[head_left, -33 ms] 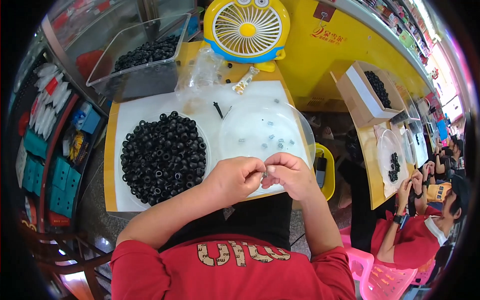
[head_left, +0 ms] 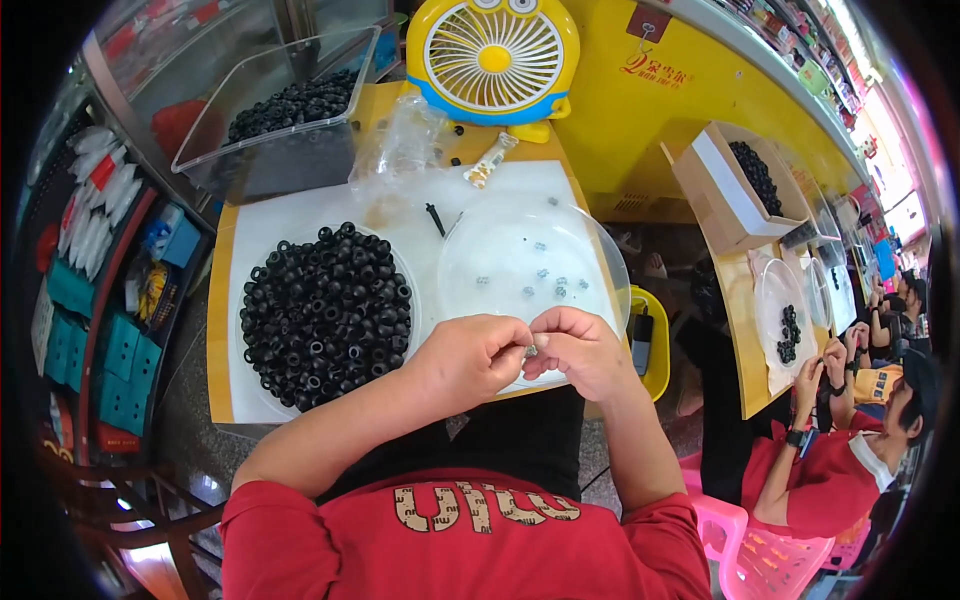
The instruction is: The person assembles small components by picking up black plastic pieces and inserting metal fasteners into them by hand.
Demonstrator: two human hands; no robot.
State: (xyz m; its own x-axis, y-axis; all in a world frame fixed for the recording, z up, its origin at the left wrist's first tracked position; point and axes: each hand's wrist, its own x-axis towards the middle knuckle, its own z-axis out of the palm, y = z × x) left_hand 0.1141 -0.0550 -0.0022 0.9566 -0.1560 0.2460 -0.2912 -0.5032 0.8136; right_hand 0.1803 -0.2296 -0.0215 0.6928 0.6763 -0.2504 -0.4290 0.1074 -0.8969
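Observation:
My left hand (head_left: 470,355) and my right hand (head_left: 582,352) meet fingertip to fingertip over the near edge of a clear round tray (head_left: 600,305). Both are closed in a pinch around a small greyish piece (head_left: 531,351), mostly covered by the fingers; its exact kind is too small to tell. Several small clear pieces (head_left: 543,273) lie scattered in that tray. To the left, a second round tray (head_left: 420,283) is heaped with black ring-shaped beads (head_left: 325,315). A thin black pin-like tool (head_left: 436,220) lies between the trays.
A clear plastic bin (head_left: 290,160) with black pieces stands at the back left, beside a crumpled clear bag (head_left: 400,145). A yellow fan (head_left: 493,60) stands behind. A yellow bin (head_left: 655,375) is right of the table; farther right, a person (head_left: 820,465) works at another table (head_left: 735,300).

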